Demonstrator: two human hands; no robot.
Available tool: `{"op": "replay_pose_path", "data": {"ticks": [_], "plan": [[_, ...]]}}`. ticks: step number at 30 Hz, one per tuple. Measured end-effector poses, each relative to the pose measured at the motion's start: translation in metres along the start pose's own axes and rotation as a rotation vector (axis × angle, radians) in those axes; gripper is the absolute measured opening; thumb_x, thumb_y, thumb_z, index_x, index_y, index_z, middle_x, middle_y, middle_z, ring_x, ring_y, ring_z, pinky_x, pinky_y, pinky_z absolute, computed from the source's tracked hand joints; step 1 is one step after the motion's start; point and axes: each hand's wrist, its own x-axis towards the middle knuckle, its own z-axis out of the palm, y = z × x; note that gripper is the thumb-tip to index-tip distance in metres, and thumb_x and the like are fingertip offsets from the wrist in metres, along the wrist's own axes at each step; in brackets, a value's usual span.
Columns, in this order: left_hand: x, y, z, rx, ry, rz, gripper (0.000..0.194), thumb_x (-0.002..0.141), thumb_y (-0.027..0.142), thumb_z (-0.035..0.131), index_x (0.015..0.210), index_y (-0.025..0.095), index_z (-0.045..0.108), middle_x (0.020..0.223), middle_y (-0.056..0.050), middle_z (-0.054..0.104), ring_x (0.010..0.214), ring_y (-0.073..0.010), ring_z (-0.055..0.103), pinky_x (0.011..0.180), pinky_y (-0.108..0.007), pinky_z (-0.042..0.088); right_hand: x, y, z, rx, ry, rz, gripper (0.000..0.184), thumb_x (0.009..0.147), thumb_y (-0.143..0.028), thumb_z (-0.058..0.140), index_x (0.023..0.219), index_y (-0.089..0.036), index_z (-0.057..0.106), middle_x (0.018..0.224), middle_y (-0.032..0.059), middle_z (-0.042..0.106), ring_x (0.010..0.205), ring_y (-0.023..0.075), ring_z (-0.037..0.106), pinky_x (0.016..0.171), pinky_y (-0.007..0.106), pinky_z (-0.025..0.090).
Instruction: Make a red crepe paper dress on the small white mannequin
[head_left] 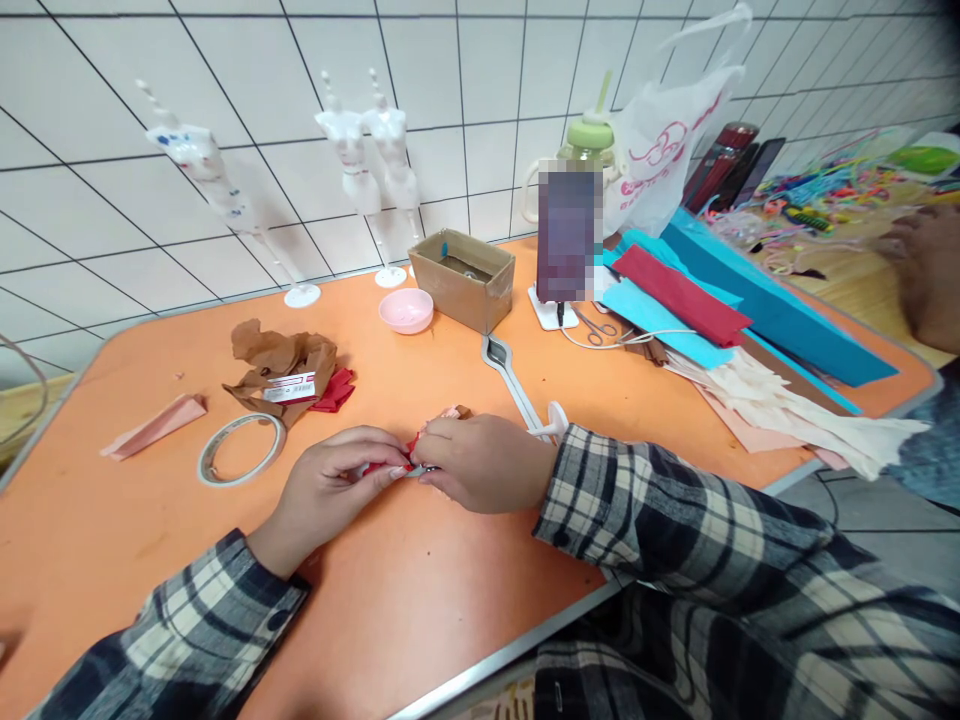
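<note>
– Left hand [337,478] and right hand [487,465]: how set, and where?

– Both at frame centre, just beside each other. Left in a thumb-and-finger pinch on red material [412,447]; right in a curl over its right end. Cannot tell the right's exact hold; partly hidden.

– Step in hand?

– Judging by posture, close fingertip work on the red material: perhaps folding, perhaps fixing. Too covered to say which.

– For the next move?

– Probably a steady left pinch, with light adjustments from the right.

– Nearby?

– Tape ring [279,440] on the desk [420,590], left of frame; white disc [557,416] just beside the right hand.
</note>
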Motion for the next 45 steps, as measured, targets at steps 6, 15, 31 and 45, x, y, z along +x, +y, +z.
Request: {"op": "replay_pose_path", "data": {"ticks": [6, 15, 31, 45], "plan": [[0.0028, 0.0018, 0.0016, -0.02, 0.013, 0.018, 0.011, 0.088, 0.023, 0.068, 0.082, 0.021, 0.076, 0.082, -0.003, 0.074, 0.071, -0.0123, 0.069, 0.066, -0.019, 0.054, -0.0003, -0.0003, -0.0002, 0.026, 0.008, 0.015, 0.021, 0.098, -0.031, 0.051, 0.104, -0.014, 0.061, 0.1, 0.0089, 0.065, 0.091, 0.022, 0.061, 0.082, 0.034, 0.048], [0.0021, 0.0028, 0.0015, -0.021, 0.008, 0.015, 0.01, 0.087, 0.021, 0.068, 0.082, 0.021, 0.077, 0.083, -0.003, 0.074, 0.072, -0.0124, 0.07, 0.067, -0.019, 0.055, 0.0006, -0.0004, 0.0027, 0.014, 0.025, 0.005, 0.021, 0.099, -0.031, 0.05, 0.102, -0.014, 0.061, 0.098, 0.0088, 0.064, 0.09, 0.0215, 0.06, 0.084, 0.034, 0.048], [0.0007, 0.0026, 0.0024, -0.023, 0.008, 0.015, 0.011, 0.088, 0.022, 0.068, 0.082, 0.022, 0.077, 0.085, -0.004, 0.075, 0.072, -0.0127, 0.071, 0.067, -0.019, 0.056, 0.0014, -0.0008, 0.0039, 0.026, 0.023, 0.02, 0.022, 0.099, -0.034, 0.049, 0.101, -0.015, 0.06, 0.097, 0.0082, 0.064, 0.09, 0.0215, 0.06, 0.085, 0.034, 0.049], [0.0004, 0.0033, 0.0021, -0.018, -0.005, -0.034, 0.015, 0.088, 0.03, 0.068, 0.081, 0.022, 0.078, 0.086, -0.005, 0.075, 0.073, -0.0143, 0.071, 0.069, -0.021, 0.057, 0.0014, -0.0023, 0.0025, 0.023, 0.008, 0.005, 0.019, 0.1, -0.03, 0.048, 0.1, -0.014, 0.059, 0.099, 0.0094, 0.063, 0.091, 0.0209, 0.06, 0.089, 0.036, 0.047]]}}
